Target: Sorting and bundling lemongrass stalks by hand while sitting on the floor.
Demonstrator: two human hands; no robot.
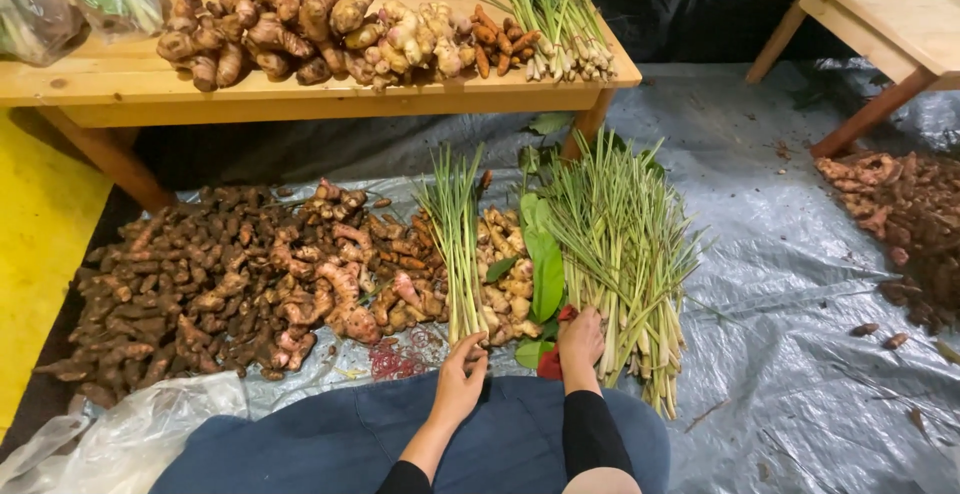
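Lemongrass, two lots on the grey tarp (800,284): a slim bundle (455,244) lying w/ cut ends toward the person, and a much bigger fanned pile (625,244) just right of it. Left hand (462,379) sits at the butt end of the slim bundle, fingers curled down onto the stalk bases; looks like a loose pinch, but can't tell if it actually grips a stalk. Right hand (580,342) rests at the base of the big pile, fingers bent over the stalk ends, w/ something red (552,359) tucked under the wrist; whether it's closed on anything isn't visible.

Handling, as a judgement: stalks are light, long, stiff near the pale bulb end, whippy and leafy at the tips. Loose ones will slide apart, so best taken near the thick bases, several gathered at once. Dry outer sheaths prob. not slippery.

Between the two lots: pale ginger-like roots (505,274) and broad green leaves (545,264). Left of that, a wide heap of brown rhizomes (220,284). Wooden counter (120,79) behind carries more roots and another lemongrass bunch (555,14). Dark blue cloth (350,439) covers the lap.
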